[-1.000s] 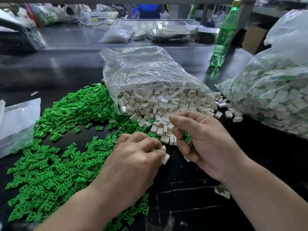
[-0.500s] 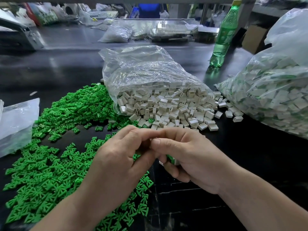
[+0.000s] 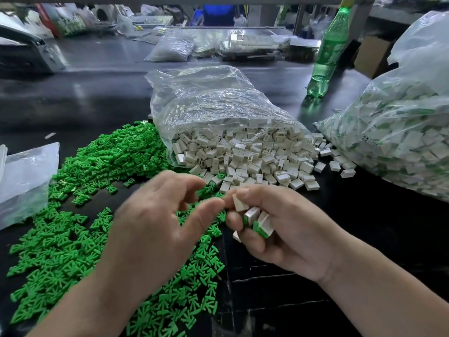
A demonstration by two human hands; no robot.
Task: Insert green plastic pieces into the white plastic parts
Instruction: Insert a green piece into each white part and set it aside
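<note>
A glossy black surface [image 3: 364, 239] fills my feed, with cluttered benches blurred in the background. My landmark is the open clear bag [image 3: 213, 100] lying on its side at the middle. White parts [image 3: 255, 156] spill from its mouth toward the person. A wide scatter of green pieces [image 3: 73, 239] spreads left of the bag and in front of it, touching the bag's left edge. A fuller bag [image 3: 401, 132] of white parts showing green sits just right of it. A green bottle [image 3: 328, 52] stands upright behind the bag and to its right. A small flat clear bag [image 3: 24, 178] lies well to its left.

Both hands hover in front of the bag's mouth. The right grip [image 3: 286, 227] is clamped on a handful of white parts [image 3: 257, 220], several with a green end showing. Its thumb and forefinger pinch one more white part at the top. The left grip [image 3: 155, 229] is motion-blurred and sits over the green pieces. Its fingers are loosely apart and I see nothing in it. Its thumb reaches toward the right forefinger; I cannot tell whether they touch.
</note>
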